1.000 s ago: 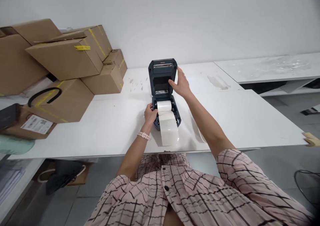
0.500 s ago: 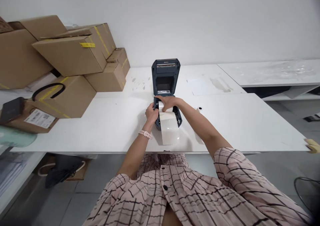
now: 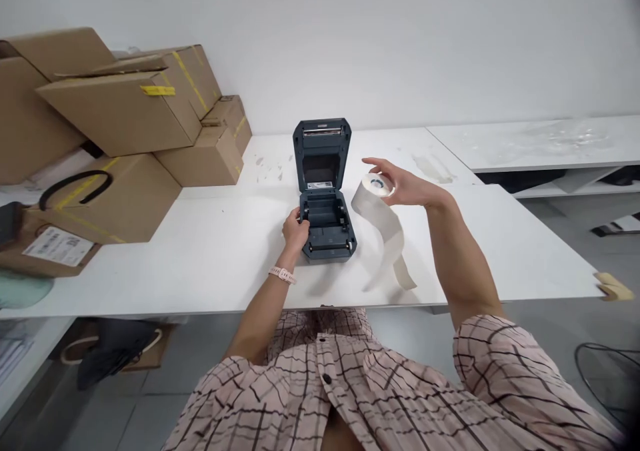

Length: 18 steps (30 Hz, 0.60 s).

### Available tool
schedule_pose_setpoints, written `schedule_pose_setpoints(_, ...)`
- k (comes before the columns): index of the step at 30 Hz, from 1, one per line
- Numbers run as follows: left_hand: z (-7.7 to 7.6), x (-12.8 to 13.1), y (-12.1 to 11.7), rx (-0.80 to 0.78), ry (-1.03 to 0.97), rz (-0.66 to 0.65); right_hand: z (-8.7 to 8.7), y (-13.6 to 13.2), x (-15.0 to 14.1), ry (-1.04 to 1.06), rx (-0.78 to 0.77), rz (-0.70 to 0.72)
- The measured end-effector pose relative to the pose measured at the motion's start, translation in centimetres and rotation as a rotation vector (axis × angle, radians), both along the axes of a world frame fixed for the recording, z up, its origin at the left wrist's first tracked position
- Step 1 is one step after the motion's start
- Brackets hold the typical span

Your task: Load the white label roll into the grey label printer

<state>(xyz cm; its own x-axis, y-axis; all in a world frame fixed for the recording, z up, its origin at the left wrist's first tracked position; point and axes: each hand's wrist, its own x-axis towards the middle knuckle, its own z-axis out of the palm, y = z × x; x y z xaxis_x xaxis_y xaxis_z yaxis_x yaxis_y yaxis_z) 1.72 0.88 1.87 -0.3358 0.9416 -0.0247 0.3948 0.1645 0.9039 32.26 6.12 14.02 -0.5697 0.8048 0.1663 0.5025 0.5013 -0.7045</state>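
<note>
A dark blue-grey label printer [image 3: 327,234] stands on the white table, its lid [image 3: 323,148] tilted up and its roll bay holding no roll. My left hand [image 3: 295,230] grips the printer's left side, fingers closed on the edge. To the right of the printer, my right hand [image 3: 407,183] holds a white label roll [image 3: 367,196] by its far and right side, with the forefinger stretched out past it. The roll's core shows bluish and dark. A loose strip curls from the roll toward the table's front edge.
Cardboard boxes [image 3: 120,111] with yellow tape are piled on the left. A black curved strap [image 3: 75,178] lies on one of them. Behind the table is a white wall [image 3: 400,51]. A shelf unit [image 3: 560,151] stands at the back right, and a yellowish corner piece [image 3: 614,286] sits on the table's right corner.
The label roll has come out of the printer and moved right in my right hand, its strip now hanging free. My left hand has stayed at the printer's left side.
</note>
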Motion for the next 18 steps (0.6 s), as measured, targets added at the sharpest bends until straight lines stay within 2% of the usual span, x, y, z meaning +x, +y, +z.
schedule_pose_setpoints(4, -0.1, 0.0, 0.1, 0.003, -0.009, 0.006, -4.3, 2.3, 0.9, 0.022, -0.069, -0.142)
schedule_pose_setpoints(7, 0.0, -0.1, 0.0, 0.01, -0.015, -0.001, -7.2, 3.6, -0.4, 0.019, -0.089, -0.18)
schedule_pose_setpoints(9, 0.0, -0.1, 0.0, 0.016, -0.015, -0.004, -8.6, 4.1, -1.4, 0.017, -0.098, -0.186)
schedule_pose_setpoints(13, -0.3, -0.2, 0.1, 0.032, -0.031, -0.008, -9.7, 3.8, -0.9, 0.067, -0.159, -0.202)
schedule_pose_setpoints(18, -1.0, -0.3, 0.4, 0.052, -0.05, -0.008, -10.5, 1.0, 4.9, 0.354, -0.306, -0.288)
